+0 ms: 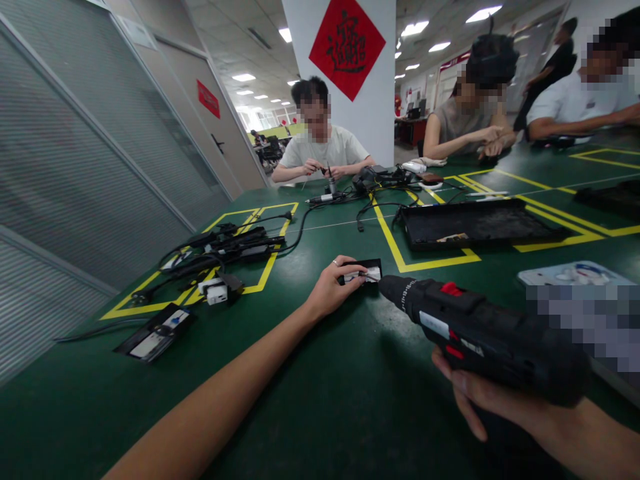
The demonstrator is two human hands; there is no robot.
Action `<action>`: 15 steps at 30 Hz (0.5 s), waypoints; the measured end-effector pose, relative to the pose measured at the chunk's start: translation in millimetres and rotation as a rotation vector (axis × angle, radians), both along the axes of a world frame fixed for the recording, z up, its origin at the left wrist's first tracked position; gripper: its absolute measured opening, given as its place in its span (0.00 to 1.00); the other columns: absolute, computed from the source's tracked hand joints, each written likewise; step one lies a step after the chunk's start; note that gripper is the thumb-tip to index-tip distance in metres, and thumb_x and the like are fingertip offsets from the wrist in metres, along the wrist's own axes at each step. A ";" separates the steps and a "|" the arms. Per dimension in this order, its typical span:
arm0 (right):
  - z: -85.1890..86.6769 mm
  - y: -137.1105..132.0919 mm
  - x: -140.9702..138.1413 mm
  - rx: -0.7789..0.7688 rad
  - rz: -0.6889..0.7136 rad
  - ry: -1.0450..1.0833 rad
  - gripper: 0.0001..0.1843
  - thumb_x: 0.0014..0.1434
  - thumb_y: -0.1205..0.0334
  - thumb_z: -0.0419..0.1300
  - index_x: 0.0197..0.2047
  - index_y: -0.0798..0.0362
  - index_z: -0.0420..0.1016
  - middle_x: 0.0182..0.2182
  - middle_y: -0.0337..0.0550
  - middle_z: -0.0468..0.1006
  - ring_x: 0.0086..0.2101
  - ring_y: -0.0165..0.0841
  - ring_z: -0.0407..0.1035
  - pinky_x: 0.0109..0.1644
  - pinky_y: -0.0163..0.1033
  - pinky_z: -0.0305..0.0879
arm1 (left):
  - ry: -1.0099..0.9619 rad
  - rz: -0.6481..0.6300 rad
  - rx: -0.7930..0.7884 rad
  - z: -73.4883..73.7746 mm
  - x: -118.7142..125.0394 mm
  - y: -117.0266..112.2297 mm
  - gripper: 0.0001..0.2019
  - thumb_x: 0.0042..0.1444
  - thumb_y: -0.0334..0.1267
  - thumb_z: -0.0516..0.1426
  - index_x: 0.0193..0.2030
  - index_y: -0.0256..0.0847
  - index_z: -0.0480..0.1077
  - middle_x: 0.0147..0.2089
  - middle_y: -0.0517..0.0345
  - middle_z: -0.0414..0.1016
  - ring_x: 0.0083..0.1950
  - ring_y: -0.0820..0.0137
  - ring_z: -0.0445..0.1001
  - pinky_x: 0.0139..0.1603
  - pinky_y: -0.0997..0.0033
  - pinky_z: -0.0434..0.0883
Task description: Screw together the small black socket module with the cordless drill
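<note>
- Gripping the drill [475, 327] in my R hand [505, 397], palm wrapped under the body; trigger pressed or not — can't tell.
- L hand [330, 287] bent over the small blk case [369, 263], fingertips right by the bit [370, 277]; pinching or just pressing, can't tell.
- Case sits mid-scene on the green table [350, 400], just left of the drill's chuck [393, 289], white stuff inside.
- Step in hand, I'd judge: getting the bit onto a fastening pt in the case, prob. a screw — too small to see.
- Next move calls for the bit seated square, steady push w/ R, L holding the case firm and fingers clear; a slip could nick them.
- Near left: a similar open blk piece [155, 333]. Beyond it, cables [240, 247] etc. in a yellow-taped area. Far right of the case: a big blk tray [480, 223].
</note>
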State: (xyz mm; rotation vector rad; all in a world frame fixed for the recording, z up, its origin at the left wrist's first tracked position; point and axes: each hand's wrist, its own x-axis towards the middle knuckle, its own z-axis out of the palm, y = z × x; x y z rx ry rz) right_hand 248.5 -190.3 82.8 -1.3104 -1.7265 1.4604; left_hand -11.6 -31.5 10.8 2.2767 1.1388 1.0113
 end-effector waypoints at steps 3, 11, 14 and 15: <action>1.0 2.4 -2.7 -0.056 -0.012 0.046 0.11 0.58 0.53 0.54 0.33 0.51 0.72 0.20 0.36 0.73 0.24 0.33 0.71 0.35 0.41 0.73 | -0.002 0.004 -0.004 0.3 0.2 -0.3 0.10 0.57 0.39 0.56 0.44 0.44 0.74 0.49 0.53 0.67 0.52 0.65 0.68 0.56 0.60 0.65; 4.9 0.2 -2.2 -0.097 -0.043 0.086 0.10 0.57 0.53 0.56 0.33 0.51 0.71 0.21 0.37 0.73 0.24 0.34 0.72 0.35 0.42 0.73 | 0.009 0.012 -0.004 1.8 0.9 -1.0 0.10 0.57 0.39 0.56 0.44 0.43 0.74 0.49 0.52 0.68 0.52 0.65 0.68 0.55 0.61 0.65; 4.5 -0.8 -0.5 -0.113 -0.034 0.073 0.10 0.57 0.53 0.55 0.35 0.50 0.72 0.22 0.37 0.74 0.26 0.34 0.72 0.35 0.41 0.73 | 0.007 0.015 0.009 0.9 1.1 -0.4 0.10 0.56 0.39 0.56 0.44 0.43 0.75 0.49 0.53 0.68 0.52 0.65 0.68 0.54 0.63 0.65; 4.2 -0.5 -0.3 -0.114 -0.031 0.064 0.10 0.57 0.54 0.55 0.35 0.50 0.72 0.22 0.37 0.74 0.26 0.34 0.72 0.35 0.41 0.73 | 0.008 0.017 0.012 0.6 1.1 -0.2 0.10 0.56 0.39 0.56 0.43 0.43 0.75 0.49 0.53 0.68 0.51 0.66 0.68 0.54 0.63 0.65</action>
